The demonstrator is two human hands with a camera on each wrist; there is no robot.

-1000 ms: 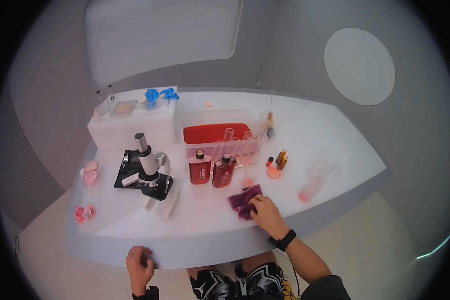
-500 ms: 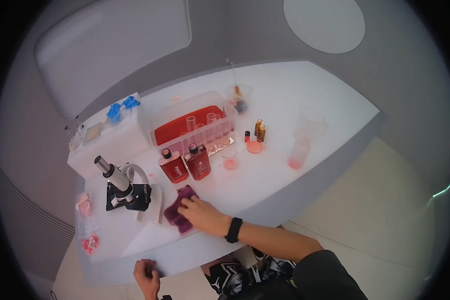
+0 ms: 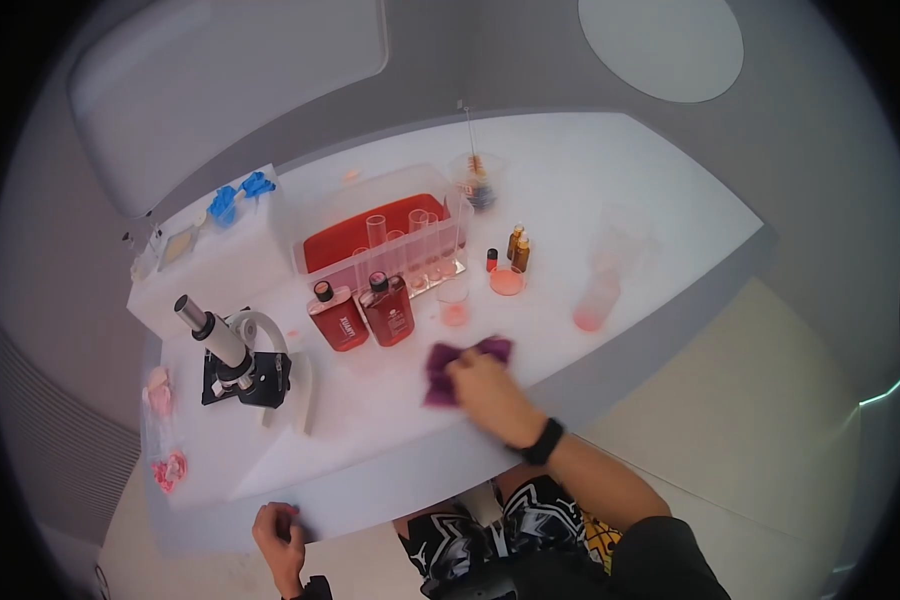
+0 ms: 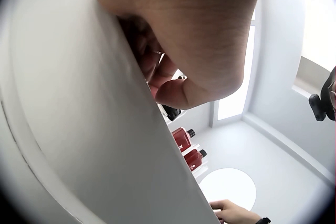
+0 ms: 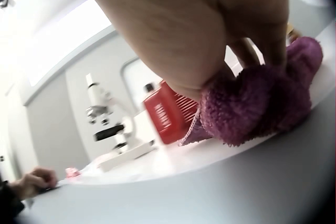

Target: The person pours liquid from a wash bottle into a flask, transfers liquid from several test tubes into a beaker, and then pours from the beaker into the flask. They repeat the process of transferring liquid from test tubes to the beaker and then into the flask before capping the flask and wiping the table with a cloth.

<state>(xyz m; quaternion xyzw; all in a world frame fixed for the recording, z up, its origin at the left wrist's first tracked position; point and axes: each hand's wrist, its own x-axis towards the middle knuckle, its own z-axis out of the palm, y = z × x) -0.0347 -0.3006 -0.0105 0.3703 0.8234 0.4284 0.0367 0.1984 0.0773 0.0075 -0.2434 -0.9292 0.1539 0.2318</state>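
My right hand point(image 3: 495, 400) grips a purple plush cloth point(image 5: 252, 103) on the white table near its front edge. The cloth is bunched up under the fingers, and its pile shows closely in the right wrist view. Left of it stand two flat bottles of red liquid, one lettered bottle point(image 3: 338, 322) and another bottle point(image 3: 387, 312). Just behind the cloth is a small clear beaker point(image 3: 454, 308) with pink in it. My left hand point(image 3: 280, 540) rests at the table's front edge with its fingers loosely curled and holds nothing.
A microscope point(image 3: 232, 355) stands on the left. Behind the bottles is a clear bin point(image 3: 315, 275) with red inside, test tubes in front. Brown dropper bottles point(image 3: 520, 250), a pink dish point(image 3: 506, 281) and a tall pink-bottomed vessel point(image 3: 595, 305) stand to the right. Crumpled pink pieces point(image 3: 169, 470) lie far left.
My right hand slid the cloth left toward the microscope, then back right to below the beaker. The head view turned and shifted. My left hand stays at the table edge.
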